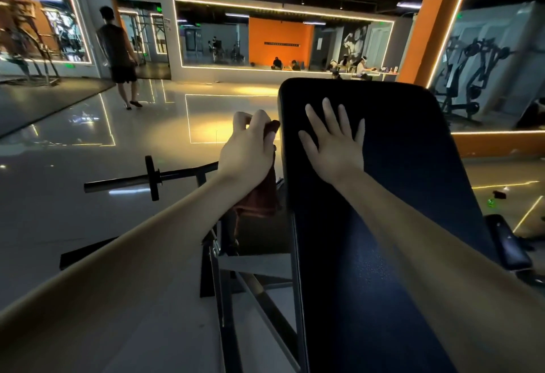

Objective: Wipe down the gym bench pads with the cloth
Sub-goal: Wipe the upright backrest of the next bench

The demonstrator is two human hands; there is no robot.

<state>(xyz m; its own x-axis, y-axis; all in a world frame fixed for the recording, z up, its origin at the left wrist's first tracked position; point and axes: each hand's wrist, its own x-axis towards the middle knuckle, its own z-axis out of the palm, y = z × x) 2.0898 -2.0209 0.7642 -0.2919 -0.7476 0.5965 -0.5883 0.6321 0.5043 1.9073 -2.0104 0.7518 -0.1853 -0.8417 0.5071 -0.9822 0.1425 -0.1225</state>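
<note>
Hands split: left hand (247,148) gripping dark red cloth (259,198) against left edge of bench pad (398,172); right hand (336,142) flat, fingers spread, bracing upper face. Looks like edge wipe underway. Can't tell what's clean; face probably still pending.

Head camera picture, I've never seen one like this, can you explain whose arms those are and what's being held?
This single view comes from a camera worn on a person's head, looking forward and down, so both arms are the wearer's own; there is no robot. The left hand grips a dark red cloth at the left edge of a black bench pad. The right hand lies flat on the pad, fingers spread, holding nothing. Beyond is a gym floor, where another person is seen from behind.
</note>
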